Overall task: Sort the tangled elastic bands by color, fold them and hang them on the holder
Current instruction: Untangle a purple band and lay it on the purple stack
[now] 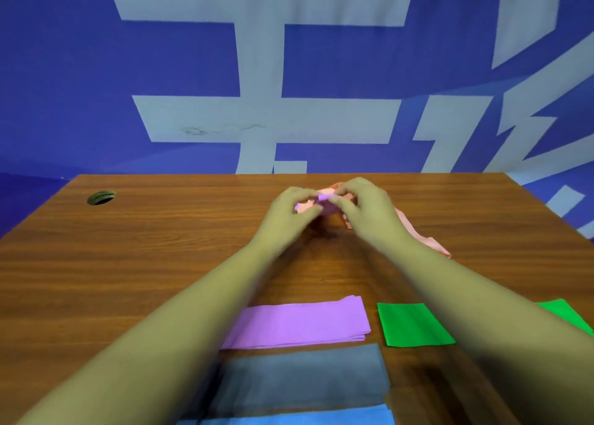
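Fingers (303, 194) of the left hand (291, 214) and of the right hand (363, 209) curl tight on a small purple band (324, 204), pinching it between them over the far middle of the wooden surface (160, 247). A pink band (414, 231) trails rightward from under the right hand. Nearer the person lie 5 folded pieces: a folded purple band (299, 323), a green band (413, 325), a second green band (565, 317) at the right edge, a grey band (302, 376) and a blue band (299, 416).
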Available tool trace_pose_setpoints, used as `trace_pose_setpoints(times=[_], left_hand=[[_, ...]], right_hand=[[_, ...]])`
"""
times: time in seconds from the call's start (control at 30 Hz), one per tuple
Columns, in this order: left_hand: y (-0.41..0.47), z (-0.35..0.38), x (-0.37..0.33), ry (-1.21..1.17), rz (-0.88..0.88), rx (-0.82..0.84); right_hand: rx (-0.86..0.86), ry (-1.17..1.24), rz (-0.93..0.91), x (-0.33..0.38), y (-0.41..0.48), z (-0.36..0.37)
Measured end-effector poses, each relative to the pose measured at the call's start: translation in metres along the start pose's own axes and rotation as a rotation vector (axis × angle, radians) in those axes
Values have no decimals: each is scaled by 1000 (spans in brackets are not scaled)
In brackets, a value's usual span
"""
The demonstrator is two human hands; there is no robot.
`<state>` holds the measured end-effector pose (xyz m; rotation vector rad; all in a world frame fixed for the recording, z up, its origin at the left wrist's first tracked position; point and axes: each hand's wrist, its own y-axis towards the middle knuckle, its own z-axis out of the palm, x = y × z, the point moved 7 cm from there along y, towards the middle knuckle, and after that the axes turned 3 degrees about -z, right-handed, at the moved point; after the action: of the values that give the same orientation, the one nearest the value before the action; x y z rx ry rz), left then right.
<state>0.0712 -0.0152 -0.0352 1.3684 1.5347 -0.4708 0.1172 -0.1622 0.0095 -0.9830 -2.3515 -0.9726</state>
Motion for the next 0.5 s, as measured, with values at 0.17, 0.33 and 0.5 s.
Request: trace_pose_setpoints(times=[0.17, 0.33, 0.5], left_hand=[[13, -32, -74, -135, 43, -93], [6, -57, -124, -218, 80, -121], [-17, -73, -160, -288, 138, -113]], right_hand=[[-130, 174, 17, 46, 22, -50], [-104, 259, -24, 87, 23, -89], [-107, 231, -75, 126, 8, -122]])
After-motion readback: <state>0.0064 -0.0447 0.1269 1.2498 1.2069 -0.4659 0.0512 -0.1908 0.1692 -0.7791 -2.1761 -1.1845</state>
